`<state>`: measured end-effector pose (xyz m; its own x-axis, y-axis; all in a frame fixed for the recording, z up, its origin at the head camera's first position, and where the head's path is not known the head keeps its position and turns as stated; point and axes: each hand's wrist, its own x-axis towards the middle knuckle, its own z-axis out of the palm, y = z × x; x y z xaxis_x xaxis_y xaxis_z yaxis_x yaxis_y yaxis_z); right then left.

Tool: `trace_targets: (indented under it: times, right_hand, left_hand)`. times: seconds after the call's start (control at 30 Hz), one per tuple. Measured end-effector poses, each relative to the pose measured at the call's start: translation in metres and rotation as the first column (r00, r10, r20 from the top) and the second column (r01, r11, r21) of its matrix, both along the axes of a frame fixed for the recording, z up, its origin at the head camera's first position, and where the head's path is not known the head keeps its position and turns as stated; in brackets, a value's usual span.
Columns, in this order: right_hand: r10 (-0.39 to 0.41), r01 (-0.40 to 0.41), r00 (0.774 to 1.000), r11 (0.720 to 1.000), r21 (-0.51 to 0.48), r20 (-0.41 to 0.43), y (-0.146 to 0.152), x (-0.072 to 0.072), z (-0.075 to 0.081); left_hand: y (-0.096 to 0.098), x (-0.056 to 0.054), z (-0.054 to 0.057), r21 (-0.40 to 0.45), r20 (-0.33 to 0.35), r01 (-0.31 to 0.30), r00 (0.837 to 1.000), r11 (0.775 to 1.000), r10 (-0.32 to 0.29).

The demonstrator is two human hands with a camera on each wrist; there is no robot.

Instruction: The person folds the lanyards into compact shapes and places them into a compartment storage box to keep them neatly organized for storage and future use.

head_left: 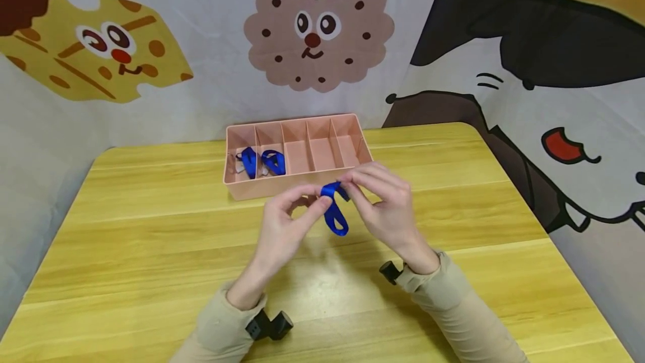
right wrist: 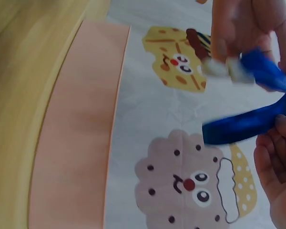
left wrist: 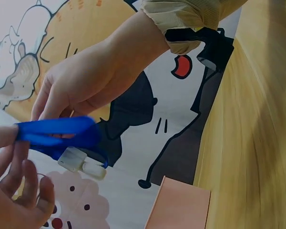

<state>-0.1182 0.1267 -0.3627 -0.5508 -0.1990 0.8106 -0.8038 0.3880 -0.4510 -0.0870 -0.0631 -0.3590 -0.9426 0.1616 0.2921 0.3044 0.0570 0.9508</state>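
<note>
Both hands hold a blue lanyard (head_left: pixel 336 218) above the table, just in front of the pink box. My left hand (head_left: pixel 284 228) pinches its folded strap between thumb and fingers. On the other side, my right hand (head_left: pixel 385 203) pinches another part of the strap with its fingertips. The strap hangs in a loop below the fingers. White plastic fittings (left wrist: pixel 81 162) dangle from the lanyard in the left wrist view; in the right wrist view they look blurred beside the blue strap (right wrist: pixel 243 126).
The pink divided box (head_left: pixel 267 186) stands at the back of the wooden table (head_left: pixel 151 251). Its two leftmost compartments hold a blue lanyard (head_left: pixel 249 162) and another blue lanyard (head_left: pixel 274 161). A cloth with cartoon prints (head_left: pixel 317 32) hangs behind the table.
</note>
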Motion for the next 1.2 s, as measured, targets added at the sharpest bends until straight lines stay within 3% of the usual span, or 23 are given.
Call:
trace_targets:
  times: [0.13,0.27,0.47,0.63,0.93,1.2]
  right_hand:
    - [0.080,-0.074,0.990,0.996,-0.054,0.119,-0.004,0.004,-0.001]
    - [0.155,-0.131,0.957,0.985,-0.109,0.244,-0.006,0.007,0.000]
    - [0.273,-0.207,0.853,0.960,-0.191,0.445,-0.005,0.011,0.005]
    - [0.289,-0.195,0.774,0.955,-0.223,0.563,-0.004,0.012,0.007]
    - [0.307,-0.164,0.666,0.949,-0.268,0.680,-0.006,0.013,0.009]
    - [0.343,-0.202,0.633,0.939,-0.279,0.694,-0.005,0.014,0.009]
  left_hand:
    - [-0.001,-0.002,-0.002,0.090,-0.042,-0.037,0.998,0.995,0.041]
    - [-0.002,-0.004,-0.003,0.135,-0.048,-0.051,0.997,0.989,0.058]
    - [-0.004,-0.005,-0.005,0.155,-0.062,-0.046,0.997,0.987,0.056]
    - [-0.004,-0.007,-0.006,0.191,-0.063,-0.038,0.997,0.981,0.051]
    - [-0.004,-0.008,-0.007,0.231,-0.081,-0.051,0.994,0.972,0.072]
    - [-0.003,-0.009,-0.007,0.244,-0.088,-0.074,0.991,0.967,0.098]
